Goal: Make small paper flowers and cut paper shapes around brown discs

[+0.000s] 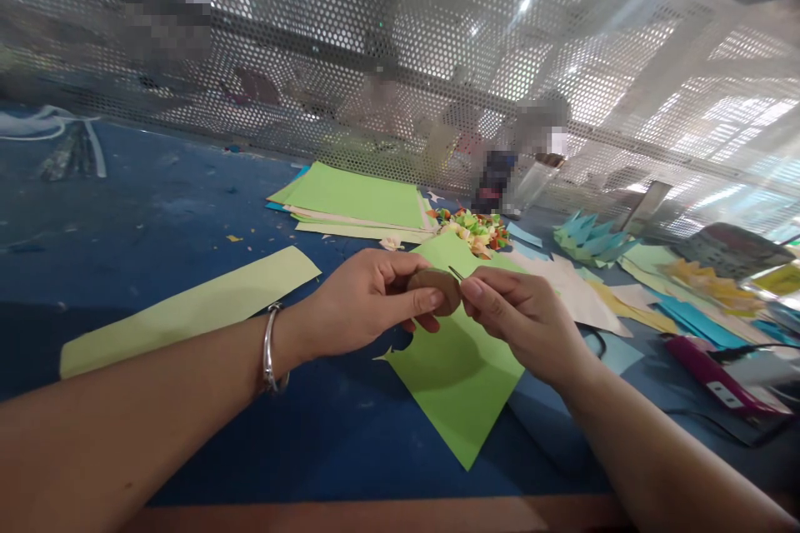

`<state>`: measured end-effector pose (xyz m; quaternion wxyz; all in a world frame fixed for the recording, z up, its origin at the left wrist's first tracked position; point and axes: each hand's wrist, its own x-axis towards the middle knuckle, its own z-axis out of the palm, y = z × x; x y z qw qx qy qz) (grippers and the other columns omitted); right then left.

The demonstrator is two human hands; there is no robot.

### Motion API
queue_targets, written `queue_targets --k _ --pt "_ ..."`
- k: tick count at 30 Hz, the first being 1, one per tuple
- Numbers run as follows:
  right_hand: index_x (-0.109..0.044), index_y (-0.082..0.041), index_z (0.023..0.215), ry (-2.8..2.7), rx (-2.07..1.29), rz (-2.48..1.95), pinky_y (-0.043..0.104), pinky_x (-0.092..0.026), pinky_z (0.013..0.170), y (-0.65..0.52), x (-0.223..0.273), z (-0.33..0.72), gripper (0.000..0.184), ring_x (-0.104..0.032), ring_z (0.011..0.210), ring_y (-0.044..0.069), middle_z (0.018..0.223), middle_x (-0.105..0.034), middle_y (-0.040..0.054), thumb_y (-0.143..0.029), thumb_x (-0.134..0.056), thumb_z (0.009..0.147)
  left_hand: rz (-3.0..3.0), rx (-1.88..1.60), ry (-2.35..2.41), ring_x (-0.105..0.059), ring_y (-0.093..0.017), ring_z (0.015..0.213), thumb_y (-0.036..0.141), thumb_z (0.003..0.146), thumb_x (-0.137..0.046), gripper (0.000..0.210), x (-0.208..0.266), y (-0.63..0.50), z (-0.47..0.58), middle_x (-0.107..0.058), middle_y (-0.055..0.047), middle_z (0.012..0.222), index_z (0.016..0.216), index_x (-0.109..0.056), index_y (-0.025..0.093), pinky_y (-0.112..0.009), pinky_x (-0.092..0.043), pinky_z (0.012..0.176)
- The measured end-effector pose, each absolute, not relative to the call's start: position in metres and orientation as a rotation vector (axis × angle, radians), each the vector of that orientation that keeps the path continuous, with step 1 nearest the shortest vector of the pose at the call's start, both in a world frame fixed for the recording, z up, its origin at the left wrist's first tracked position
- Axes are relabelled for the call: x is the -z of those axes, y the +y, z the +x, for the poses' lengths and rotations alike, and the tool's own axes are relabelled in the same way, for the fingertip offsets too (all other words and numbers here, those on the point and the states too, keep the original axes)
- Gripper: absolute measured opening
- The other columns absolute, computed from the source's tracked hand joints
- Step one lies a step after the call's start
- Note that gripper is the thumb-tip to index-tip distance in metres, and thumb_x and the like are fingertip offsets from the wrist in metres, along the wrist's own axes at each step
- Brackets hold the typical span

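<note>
Clamping a brown disc [445,285] between thumb and fingers, the left hand [366,300] faces the right hand [528,316], whose grip is pinched together on a thin dark tool [456,272]. Caution: an unsteady push could slip the tool off the rim and prick the left fingers; a loose left grip could drop the disc. Position: the disc sits within the left grip, its right edge just beside the tool; contact cannot be confirmed. Below lies a green sheet [466,400] on the blue surface [337,433]; farther back, a paper stack [362,196] and paper flowers [475,229], then a mesh panel [350,25].
</note>
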<state>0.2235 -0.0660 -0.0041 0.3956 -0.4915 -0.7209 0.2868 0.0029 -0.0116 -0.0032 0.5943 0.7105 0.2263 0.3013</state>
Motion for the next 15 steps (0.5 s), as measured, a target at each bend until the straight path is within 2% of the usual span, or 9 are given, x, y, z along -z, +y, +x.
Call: queue_targets --k 5,8,12,15 --pt "-0.058 -0.02 0.074 -1.729 -0.79 -1.22 0.025 -0.018 0.044 -0.062 0.01 0.227 0.046 -0.027 0.05 0.009 0.058 -0.036 -0.0058 -0.058 -0.058 0.099 1.65 -0.72 0.454 -0.068 -0.014 0.081 0.032 0.091 -0.072 0.018 0.0 -0.009 0.0 -0.074 -0.005 0.09 0.099 -0.073 0.016 -0.025 -0.054 0.076" --pt "-0.059 -0.02 0.078 -1.665 -0.811 -1.213 0.025 -0.017 0.044 -0.058 0.013 0.229 0.045 -0.026 0.049 0.009 0.056 -0.032 -0.0069 -0.06 -0.06 0.098 1.716 -0.559 0.433 -0.069 -0.016 0.083 0.031 0.091 -0.072 0.014 -0.009 -0.006 -0.008 -0.077 -0.006 0.091 0.09 -0.076 0.017 -0.027 -0.053 0.077" --pt "-0.06 -0.02 0.078 -1.653 -0.752 -1.232 0.026 -0.017 0.044 -0.055 0.014 0.231 0.046 -0.026 0.048 0.009 0.057 -0.033 -0.0066 -0.062 -0.061 0.096 2.042 -0.074 0.545 -0.07 -0.02 0.073 0.036 0.087 -0.072 0.018 -0.021 0.0 -0.024 -0.078 -0.006 0.08 0.081 -0.08 0.021 -0.027 -0.047 0.064" --pt "-0.061 -0.02 0.079 -1.678 -0.717 -1.235 0.027 -0.017 0.044 -0.055 0.015 0.232 0.046 -0.026 0.048 0.009 0.058 -0.033 -0.0064 -0.062 -0.06 0.096 2.332 -0.084 0.775 -0.064 -0.02 0.068 0.04 0.083 -0.073 0.019 -0.019 0.01 -0.031 -0.075 -0.004 0.076 0.08 -0.079 0.023 -0.028 -0.04 0.059"
